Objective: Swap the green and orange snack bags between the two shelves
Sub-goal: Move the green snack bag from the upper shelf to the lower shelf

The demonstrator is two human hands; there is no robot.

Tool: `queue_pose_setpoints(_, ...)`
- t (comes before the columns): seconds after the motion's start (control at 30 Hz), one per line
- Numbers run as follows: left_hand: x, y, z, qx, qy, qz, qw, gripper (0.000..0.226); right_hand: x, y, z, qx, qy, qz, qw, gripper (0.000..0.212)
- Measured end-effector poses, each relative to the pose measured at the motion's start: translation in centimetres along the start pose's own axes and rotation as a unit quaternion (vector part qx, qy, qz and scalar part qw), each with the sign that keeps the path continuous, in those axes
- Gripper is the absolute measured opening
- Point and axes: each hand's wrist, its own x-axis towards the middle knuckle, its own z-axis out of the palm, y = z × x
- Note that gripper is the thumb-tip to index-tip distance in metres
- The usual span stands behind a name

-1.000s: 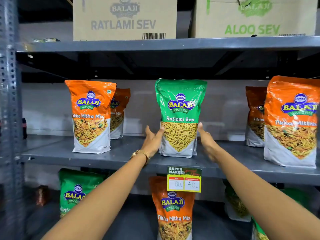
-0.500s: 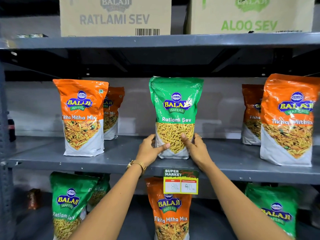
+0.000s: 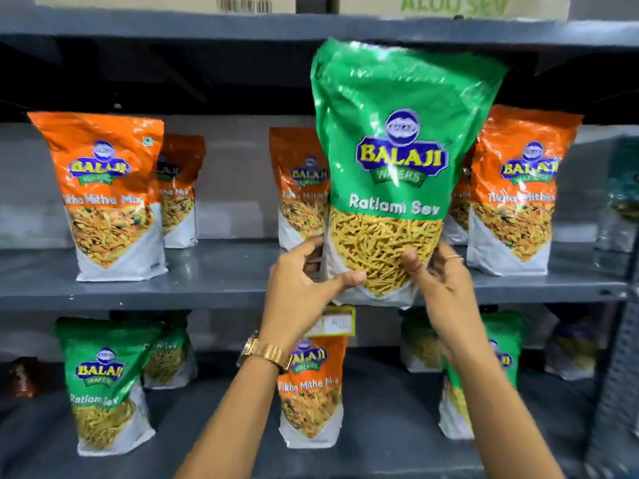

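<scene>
A green Ratlami Sev bag [image 3: 397, 133] is held upright in front of the upper shelf [image 3: 221, 281], off its surface. My left hand [image 3: 304, 281] grips its lower left side and my right hand [image 3: 439, 281] its lower right side. Several orange Tikha Mitha Mix bags stand on the upper shelf, among them one at the left [image 3: 107, 195] and one at the right [image 3: 518, 191]. On the lower shelf [image 3: 221, 426] an orange bag [image 3: 311, 392] stands in the middle between green bags at the left [image 3: 103, 385] and at the right [image 3: 501, 347].
Cardboard boxes [image 3: 449, 5] sit on the top shelf above. A yellow price tag [image 3: 333, 323] hangs on the upper shelf's front edge, behind my hands. A metal upright [image 3: 619, 392] bounds the rack at the right. A small dark object [image 3: 24, 376] lies at the lower far left.
Both hands closed on the green bag's base and lifted it off the upper shelf toward me; it now looks much larger. An orange bag behind it has come into view.
</scene>
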Motion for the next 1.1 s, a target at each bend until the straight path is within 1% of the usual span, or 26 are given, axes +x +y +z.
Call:
queue_pose_setpoints(0.07,-1.9,0.5,1.5,-0.017,-0.019,0.005,1.0,0.063,-2.2,-0.6,-2.1,0.011,0.012,0.004,1.0,0.036)
queue_pose_setpoints(0.1,-2.8,0.4,2.3,-0.025,-0.028,0.004,0.999,0.062,-3.3,-0.5,-3.0,0.007,0.018,0.004,1.0,0.039)
queue_pose_setpoints(0.2,-6.3,-1.0,5.0,-0.042,-0.059,-0.024,0.997,0.058,-7.2,1.0,-5.7,-0.013,0.039,0.038,0.998,0.061)
queue_pose_setpoints(0.3,-10.2,-4.2,7.7,-0.063,-0.105,-0.088,0.989,0.06,-11.7,4.3,-7.9,-0.034,0.035,0.096,0.994,0.076)
queue_pose_setpoints(0.43,-14.3,-9.2,10.4,-0.025,-0.154,-0.149,0.976,0.064,-16.7,9.3,-9.3,-0.05,0.054,0.206,0.976,0.092)
queue_pose_setpoints(0.47,-15.2,-10.5,11.1,-0.02,-0.162,-0.165,0.973,0.064,-17.8,10.6,-9.4,-0.049,0.055,0.227,0.971,0.093)
queue_pose_setpoints(0.5,-15.7,-11.7,11.4,-0.013,-0.166,-0.178,0.97,0.067,-18.4,11.7,-9.2,-0.045,0.059,0.236,0.969,0.086)
queue_pose_setpoints(0.57,-16.8,-14.3,12.3,-0.002,-0.171,-0.207,0.963,0.072,-19.1,13.3,-8.8,-0.042,0.063,0.246,0.966,0.061)
queue_pose_setpoints(0.6,-17.3,-15.6,12.9,-0.004,-0.172,-0.224,0.959,0.07,-19.3,14.0,-8.6,-0.038,0.063,0.252,0.965,0.059)
queue_pose_setpoints(0.67,-17.9,-18.0,13.8,-0.002,-0.176,-0.253,0.951,0.068,-19.3,15.6,-8.0,-0.042,0.057,0.277,0.958,0.064)
queue_pose_setpoints(0.73,-18.0,-20.5,14.6,0.003,-0.173,-0.27,0.947,0.078,-18.9,17.4,-7.6,-0.058,0.041,0.293,0.953,0.068)
queue_pose_setpoints(0.8,-17.5,-22.6,15.5,0.017,-0.177,-0.274,0.945,0.085,-18.3,19.3,-7.4,-0.071,0.035,0.3,0.951,0.067)
queue_pose_setpoints(0.93,-15.6,-23.3,16.1,0.08,-0.179,-0.273,0.942,0.075,-16.3,21.6,-6.5,-0.071,0.038,0.317,0.945,0.068)
queue_pose_setpoints(1.1,-13.3,-24.0,17.4,0.126,-0.172,-0.273,0.938,0.069,-14.3,24.9,-5.9,-0.14,0.045,0.32,0.936,0.064)
